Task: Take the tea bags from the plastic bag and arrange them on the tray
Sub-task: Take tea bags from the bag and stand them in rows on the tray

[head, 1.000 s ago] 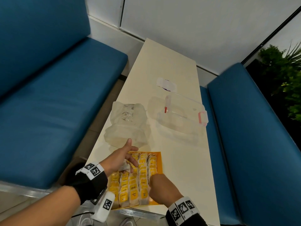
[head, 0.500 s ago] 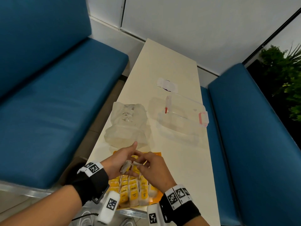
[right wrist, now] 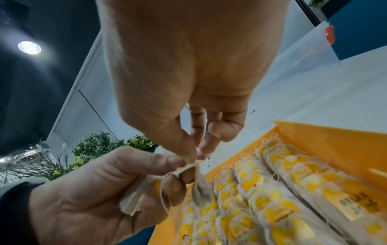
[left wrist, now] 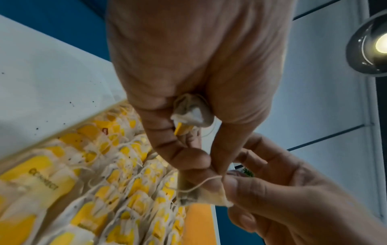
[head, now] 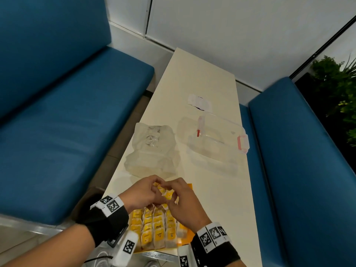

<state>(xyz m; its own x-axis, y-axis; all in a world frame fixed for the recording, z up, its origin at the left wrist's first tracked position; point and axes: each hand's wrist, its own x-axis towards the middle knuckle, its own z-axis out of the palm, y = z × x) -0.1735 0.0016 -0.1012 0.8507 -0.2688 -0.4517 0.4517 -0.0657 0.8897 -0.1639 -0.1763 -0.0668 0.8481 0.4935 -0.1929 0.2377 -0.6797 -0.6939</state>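
Note:
An orange tray [head: 189, 186] at the table's near end holds rows of tea bags [head: 154, 228] with yellow tags. Both hands meet just above its far end. My left hand [head: 156, 185] keeps one crumpled tea bag [left wrist: 192, 112] tucked in its palm and pinches a second tea bag [left wrist: 201, 194] at its fingertips. My right hand [head: 169, 187] pinches that same bag's corner between thumb and finger [right wrist: 196, 157], with the string looped between us. The crumpled clear plastic bag [head: 152, 149] lies on the table just beyond the tray.
A clear lidded box with pink clasps [head: 215, 143] sits right of the plastic bag. A small white wrapper [head: 200, 102] lies farther back on the narrow cream table [head: 202, 74]. Blue benches [head: 67, 122] flank both sides, and a plant [head: 337, 89] stands at the far right.
My right hand has left the near rows of the tray and risen to meet my left hand. Both now pinch one tea bag above the tray's far end.

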